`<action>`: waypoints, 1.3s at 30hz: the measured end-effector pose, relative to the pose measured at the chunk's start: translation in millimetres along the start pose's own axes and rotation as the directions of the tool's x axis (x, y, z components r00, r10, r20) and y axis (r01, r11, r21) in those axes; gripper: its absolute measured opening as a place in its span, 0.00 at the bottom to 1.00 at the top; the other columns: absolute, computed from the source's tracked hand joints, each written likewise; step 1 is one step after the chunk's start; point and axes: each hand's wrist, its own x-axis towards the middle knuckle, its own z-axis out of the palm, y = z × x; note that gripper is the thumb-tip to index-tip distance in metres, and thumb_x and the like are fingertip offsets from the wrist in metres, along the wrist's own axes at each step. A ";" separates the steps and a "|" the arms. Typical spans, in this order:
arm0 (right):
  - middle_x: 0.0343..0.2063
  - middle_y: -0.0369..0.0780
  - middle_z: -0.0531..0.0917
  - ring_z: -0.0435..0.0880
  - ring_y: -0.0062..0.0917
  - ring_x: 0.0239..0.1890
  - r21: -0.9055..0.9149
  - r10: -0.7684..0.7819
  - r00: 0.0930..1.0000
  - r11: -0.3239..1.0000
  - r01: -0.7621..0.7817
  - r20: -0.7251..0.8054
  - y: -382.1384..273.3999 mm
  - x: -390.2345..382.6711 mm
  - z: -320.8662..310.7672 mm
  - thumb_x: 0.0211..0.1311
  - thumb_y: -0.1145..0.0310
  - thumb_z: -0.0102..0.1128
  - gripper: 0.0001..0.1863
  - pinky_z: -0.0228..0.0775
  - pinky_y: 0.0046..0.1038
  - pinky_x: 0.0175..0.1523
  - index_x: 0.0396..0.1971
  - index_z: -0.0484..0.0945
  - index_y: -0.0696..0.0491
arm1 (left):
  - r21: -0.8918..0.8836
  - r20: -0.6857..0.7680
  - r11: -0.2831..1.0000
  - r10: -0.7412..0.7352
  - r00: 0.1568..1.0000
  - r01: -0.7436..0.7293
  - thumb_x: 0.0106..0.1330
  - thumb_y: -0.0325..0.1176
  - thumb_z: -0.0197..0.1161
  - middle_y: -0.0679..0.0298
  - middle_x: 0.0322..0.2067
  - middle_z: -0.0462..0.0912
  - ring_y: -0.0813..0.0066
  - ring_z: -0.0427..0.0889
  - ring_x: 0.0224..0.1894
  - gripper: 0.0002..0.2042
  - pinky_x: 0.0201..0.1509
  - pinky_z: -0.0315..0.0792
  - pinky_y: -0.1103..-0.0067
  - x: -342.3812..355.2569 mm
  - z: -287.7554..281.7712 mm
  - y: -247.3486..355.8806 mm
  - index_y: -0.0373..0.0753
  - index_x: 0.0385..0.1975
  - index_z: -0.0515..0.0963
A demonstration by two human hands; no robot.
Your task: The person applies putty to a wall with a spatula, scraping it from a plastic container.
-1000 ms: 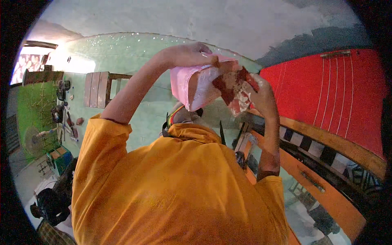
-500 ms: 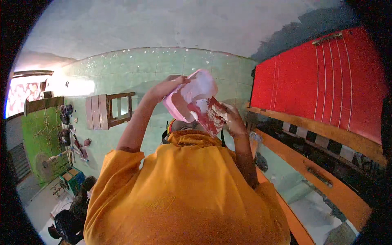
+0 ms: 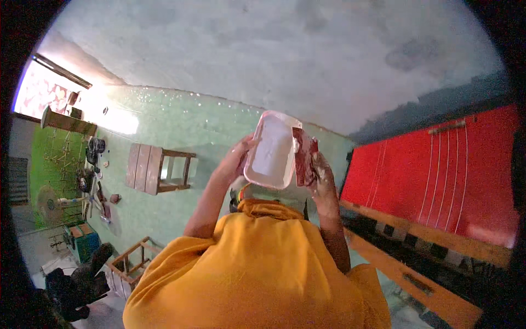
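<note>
My left hand [image 3: 239, 156] is closed around the left side of a pale pink plastic tub [image 3: 268, 183]. Smooth white paste [image 3: 273, 147] lies in the tub, whose open top faces up toward me. At the tub's right edge, my right hand [image 3: 321, 171] grips a flat dark red scraper [image 3: 303, 164]. The scraper stands nearly upright against or just beside the rim; I cannot tell whether they touch. White smears cover the scraper and the fingers of my right hand.
Ahead rises a patchy grey-white wall [image 3: 263, 49]. A wooden stool [image 3: 145, 169] stands on the green tiled floor at left, another wooden frame [image 3: 129, 266] nearer me. Red panels [image 3: 416, 170] and an orange ledge [image 3: 405, 268] line the right. A fan [image 3: 49, 202] is far left.
The tub has gone from tilted to more level, showing its paste. My right hand has moved the scraper from over the tub to its right edge. The view has shifted toward the wall.
</note>
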 end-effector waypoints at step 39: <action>0.60 0.49 0.75 0.70 0.46 0.65 -0.877 -0.702 0.565 -0.474 0.081 0.432 99.3 435.6 -314.3 0.55 0.81 0.58 0.31 0.60 0.45 0.69 0.62 0.71 0.54 | -0.362 -0.244 0.927 -0.191 0.951 0.093 0.52 0.46 0.71 0.57 0.58 0.70 0.63 0.74 0.58 0.46 0.60 0.73 0.69 136.9 -146.7 -166.7 0.32 0.68 0.55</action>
